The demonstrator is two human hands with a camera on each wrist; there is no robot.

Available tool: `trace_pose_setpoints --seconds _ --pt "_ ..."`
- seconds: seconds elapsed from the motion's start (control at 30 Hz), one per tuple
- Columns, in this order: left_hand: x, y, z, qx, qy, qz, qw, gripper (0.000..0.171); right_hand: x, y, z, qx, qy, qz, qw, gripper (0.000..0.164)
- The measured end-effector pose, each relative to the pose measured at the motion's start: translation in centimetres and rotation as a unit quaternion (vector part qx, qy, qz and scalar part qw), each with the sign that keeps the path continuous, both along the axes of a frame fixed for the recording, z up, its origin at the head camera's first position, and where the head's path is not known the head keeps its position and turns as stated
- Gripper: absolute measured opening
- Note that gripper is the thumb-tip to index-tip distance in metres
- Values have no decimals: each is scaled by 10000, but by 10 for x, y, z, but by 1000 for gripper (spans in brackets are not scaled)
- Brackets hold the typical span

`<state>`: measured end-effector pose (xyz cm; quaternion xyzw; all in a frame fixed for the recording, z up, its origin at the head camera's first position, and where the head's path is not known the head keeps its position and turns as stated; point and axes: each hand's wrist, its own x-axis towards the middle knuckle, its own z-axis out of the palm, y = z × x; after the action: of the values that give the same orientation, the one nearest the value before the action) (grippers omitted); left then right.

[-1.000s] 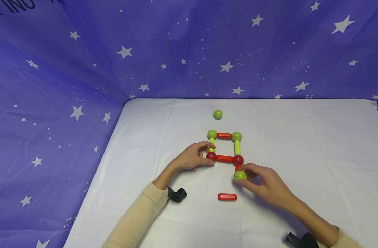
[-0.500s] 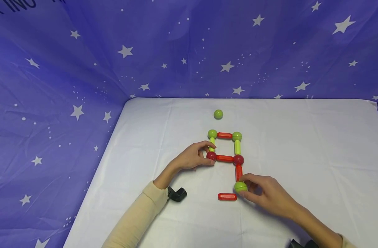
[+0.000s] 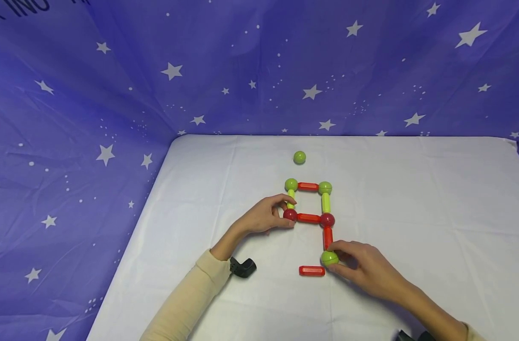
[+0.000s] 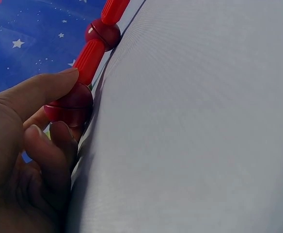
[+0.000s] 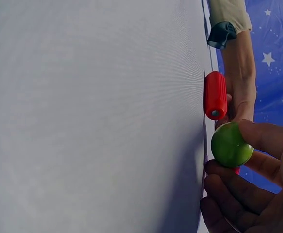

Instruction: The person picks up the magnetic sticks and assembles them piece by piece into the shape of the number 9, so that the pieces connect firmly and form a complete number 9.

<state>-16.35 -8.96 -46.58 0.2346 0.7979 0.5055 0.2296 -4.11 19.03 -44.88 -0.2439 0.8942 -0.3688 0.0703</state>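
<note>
A square of rods and balls lies on the table: two green balls at its far corners, a left red ball (image 3: 290,215) and a right red ball (image 3: 327,219) at its near ones. From the right red ball a red rod (image 3: 328,237) runs toward me and ends at a green ball (image 3: 329,258). My right hand (image 3: 370,267) pinches that green ball between thumb and fingers. My left hand (image 3: 261,215) holds the left red ball, its thumb (image 4: 59,85) against it in the left wrist view. A loose red rod (image 3: 312,271) lies just left of the pinched ball.
A single green ball (image 3: 299,157) sits beyond the square. The white-covered table (image 3: 413,199) ends at a blue star-patterned cloth (image 3: 259,71) at the back and left. A black wrist device (image 3: 244,268) hangs by the left sleeve.
My right hand has drawn the green ball toward me, and the red rod behind it now lies straight out from the right red ball. The left hand has stayed in place.
</note>
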Motion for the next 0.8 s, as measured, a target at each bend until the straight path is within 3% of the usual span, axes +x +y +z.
trace_pose_setpoints --seconds 0.43,0.8 --pt "0 0 -1 12 18 22 10000 49 1 0 -1 151 146 -69 9998 26" --pt "0 1 0 34 -23 18 10000 49 1 2 -4 -32 458 -19 9989 28"
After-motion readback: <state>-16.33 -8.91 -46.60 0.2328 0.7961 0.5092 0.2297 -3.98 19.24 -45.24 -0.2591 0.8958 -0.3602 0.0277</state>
